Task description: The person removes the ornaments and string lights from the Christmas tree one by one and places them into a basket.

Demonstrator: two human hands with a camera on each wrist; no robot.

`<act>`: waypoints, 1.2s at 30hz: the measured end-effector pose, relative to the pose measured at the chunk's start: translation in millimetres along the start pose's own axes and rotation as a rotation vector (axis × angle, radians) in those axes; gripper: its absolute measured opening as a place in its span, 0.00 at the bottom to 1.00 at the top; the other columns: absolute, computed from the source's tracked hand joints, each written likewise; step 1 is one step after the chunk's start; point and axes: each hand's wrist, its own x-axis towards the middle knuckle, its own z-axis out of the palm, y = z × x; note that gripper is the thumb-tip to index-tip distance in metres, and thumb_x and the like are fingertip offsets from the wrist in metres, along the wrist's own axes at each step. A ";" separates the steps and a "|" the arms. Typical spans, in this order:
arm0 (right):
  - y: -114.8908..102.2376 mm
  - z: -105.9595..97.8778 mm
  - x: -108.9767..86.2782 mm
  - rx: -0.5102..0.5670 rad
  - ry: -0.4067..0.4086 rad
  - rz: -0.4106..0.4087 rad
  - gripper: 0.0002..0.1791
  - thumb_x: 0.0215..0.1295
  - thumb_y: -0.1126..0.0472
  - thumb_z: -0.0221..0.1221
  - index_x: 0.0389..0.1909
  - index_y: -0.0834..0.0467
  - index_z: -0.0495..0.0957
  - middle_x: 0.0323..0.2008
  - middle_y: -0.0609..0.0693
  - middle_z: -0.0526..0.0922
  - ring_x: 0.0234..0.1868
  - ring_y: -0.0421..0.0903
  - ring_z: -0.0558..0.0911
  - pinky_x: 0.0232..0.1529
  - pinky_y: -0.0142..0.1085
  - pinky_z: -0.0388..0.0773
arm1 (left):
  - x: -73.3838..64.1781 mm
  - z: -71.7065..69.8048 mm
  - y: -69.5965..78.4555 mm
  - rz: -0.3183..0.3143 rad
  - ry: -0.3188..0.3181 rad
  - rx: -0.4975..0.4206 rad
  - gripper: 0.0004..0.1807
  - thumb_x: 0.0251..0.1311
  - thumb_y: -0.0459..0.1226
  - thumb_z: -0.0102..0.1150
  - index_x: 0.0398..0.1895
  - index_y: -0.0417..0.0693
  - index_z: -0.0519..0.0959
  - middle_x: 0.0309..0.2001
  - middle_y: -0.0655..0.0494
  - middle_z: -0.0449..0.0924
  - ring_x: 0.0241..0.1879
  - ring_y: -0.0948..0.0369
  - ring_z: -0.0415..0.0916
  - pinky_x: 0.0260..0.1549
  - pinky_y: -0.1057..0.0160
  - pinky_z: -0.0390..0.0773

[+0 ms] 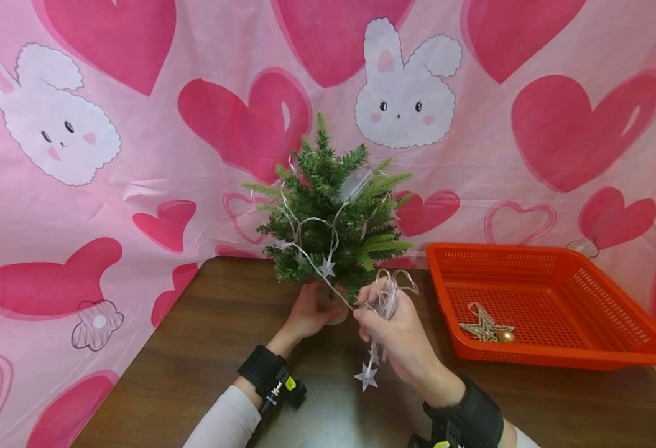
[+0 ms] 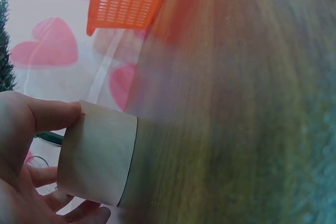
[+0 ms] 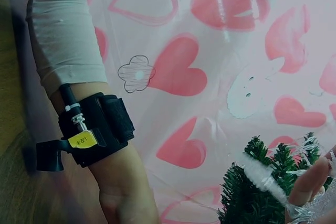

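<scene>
A small artificial Christmas tree [image 1: 319, 218] stands on the table, with a clear wire of star-shaped lights looped over its front branches. My left hand [image 1: 307, 313] grips the tree's pale round base [image 2: 97, 153], thumb on one side and fingers on the other. To the right of the trunk, my right hand [image 1: 399, 333] holds the bunched rest of the string lights [image 1: 386, 302]. From that bunch the wire runs taut up to the left onto the tree. One star light [image 1: 366, 377] dangles below the right hand; another star light [image 1: 326, 268] hangs at the lower branches.
An orange-red plastic basket [image 1: 551, 359] sits on the right of the brown wooden table [image 1: 171, 373]. Inside it lie a glittery gold star ornament [image 1: 485, 326] and a small gold ball [image 1: 506, 336]. Behind hangs a pink cloth [image 1: 328, 99] printed with hearts and rabbits.
</scene>
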 end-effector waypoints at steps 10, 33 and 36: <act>-4.0 -0.9 2.9 -0.143 -0.022 -0.015 0.17 0.56 0.69 0.68 0.43 0.58 0.73 0.32 0.49 0.73 0.28 0.39 0.72 0.29 0.30 0.74 | 0.5 2.5 0.6 0.135 0.090 0.114 0.32 0.51 0.43 0.72 0.58 0.38 0.75 0.52 0.36 0.79 0.55 0.41 0.72 0.52 0.41 0.74; -13.0 -3.7 4.3 -0.035 -0.028 -0.112 0.14 0.73 0.61 0.55 0.50 0.68 0.78 0.47 0.50 0.89 0.45 0.46 0.88 0.30 0.39 0.84 | 4.7 2.7 0.6 0.239 0.092 -0.001 0.40 0.52 0.39 0.72 0.67 0.42 0.65 0.63 0.40 0.73 0.64 0.44 0.69 0.63 0.42 0.68; -13.4 -4.2 5.4 0.013 -0.053 -0.157 0.14 0.74 0.64 0.51 0.52 0.70 0.77 0.51 0.55 0.86 0.54 0.48 0.85 0.45 0.42 0.85 | 6.2 -1.8 -2.5 0.206 0.005 -0.156 0.41 0.53 0.34 0.70 0.71 0.41 0.62 0.68 0.41 0.69 0.68 0.45 0.66 0.66 0.42 0.65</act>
